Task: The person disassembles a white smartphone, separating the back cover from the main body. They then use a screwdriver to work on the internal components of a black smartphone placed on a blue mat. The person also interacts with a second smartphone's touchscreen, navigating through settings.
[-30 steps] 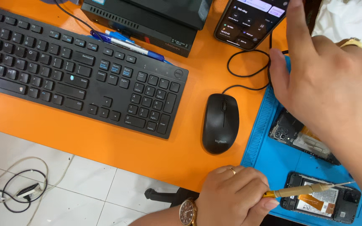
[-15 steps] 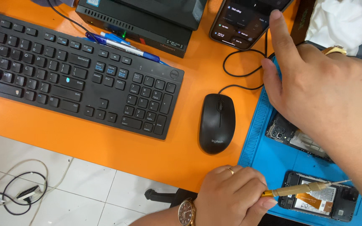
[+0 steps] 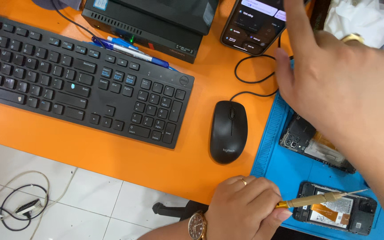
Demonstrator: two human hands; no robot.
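My left hand (image 3: 245,206), with a wristwatch and a ring, grips a slim gold-handled screwdriver (image 3: 316,200). Its tip lies over an opened black phone (image 3: 356,218) with an orange ribbon inside, at the near edge of a blue work mat (image 3: 285,164). My right hand (image 3: 334,84) reaches far over the mat with the index finger stretched out onto the lit screen of a black smartphone (image 3: 254,24); it holds nothing. Under that hand lies a second opened phone (image 3: 307,142), partly hidden.
On the orange desk are a black mouse (image 3: 228,131) with its looping cable, a black keyboard (image 3: 76,84), blue pens (image 3: 130,49) and a small black computer (image 3: 156,22). A white cloth (image 3: 361,20) sits at the far right. Cables (image 3: 18,204) lie on the tiled floor.
My right hand has moved left and away, bringing its index finger onto the lit phone. My left hand and the screwdriver have stayed over the opened phone.
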